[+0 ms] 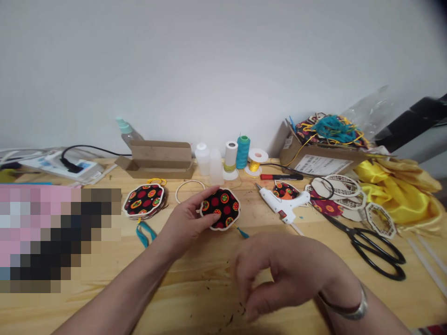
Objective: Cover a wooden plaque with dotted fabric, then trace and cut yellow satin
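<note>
Pale wooden tabletop [185, 288]: the left hand [190, 216] grips a scalloped, wood-rimmed disc of black floral fabric [225, 207]; the right hand [291, 267] curls nearby, whether holding anything unclear.

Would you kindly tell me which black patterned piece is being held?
The middle piece, in the left hand; no hand touches the stack at left or the third piece behind the glue gun.
</note>
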Action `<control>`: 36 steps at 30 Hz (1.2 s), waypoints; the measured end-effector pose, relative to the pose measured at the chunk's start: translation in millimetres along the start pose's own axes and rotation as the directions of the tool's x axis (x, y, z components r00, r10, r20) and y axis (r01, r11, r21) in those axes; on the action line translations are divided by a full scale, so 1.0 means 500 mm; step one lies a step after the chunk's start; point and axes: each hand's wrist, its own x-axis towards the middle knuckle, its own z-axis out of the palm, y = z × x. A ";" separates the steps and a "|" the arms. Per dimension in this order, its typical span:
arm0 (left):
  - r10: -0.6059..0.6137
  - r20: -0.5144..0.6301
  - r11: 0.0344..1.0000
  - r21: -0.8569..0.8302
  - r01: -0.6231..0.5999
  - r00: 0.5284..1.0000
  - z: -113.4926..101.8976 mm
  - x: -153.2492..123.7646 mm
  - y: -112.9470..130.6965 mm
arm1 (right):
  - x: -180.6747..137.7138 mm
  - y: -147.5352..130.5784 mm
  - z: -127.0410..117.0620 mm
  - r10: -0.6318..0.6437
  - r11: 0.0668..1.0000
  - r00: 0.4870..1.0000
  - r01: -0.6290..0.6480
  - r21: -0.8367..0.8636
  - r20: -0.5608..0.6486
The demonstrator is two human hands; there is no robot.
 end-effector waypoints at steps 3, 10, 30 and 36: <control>0.017 0.004 1.000 -0.022 -0.017 1.000 0.002 0.000 0.000 | 0.018 0.016 0.006 0.097 0.986 0.982 -0.117 -0.118 -0.162; 0.045 0.021 0.999 -0.004 -0.045 0.999 0.002 -0.003 0.000 | 0.039 0.062 0.016 0.199 0.927 0.716 -0.360 -0.110 -0.670; 0.028 0.121 0.999 -0.033 -0.024 0.992 0.025 -0.019 -0.014 | 0.061 0.106 0.026 -0.297 0.612 0.533 -0.531 -0.587 -0.792; 0.030 0.129 0.999 -0.049 -0.023 0.991 0.027 -0.018 -0.014 | 0.061 0.110 0.027 -0.282 0.544 0.600 -0.543 -0.640 -0.749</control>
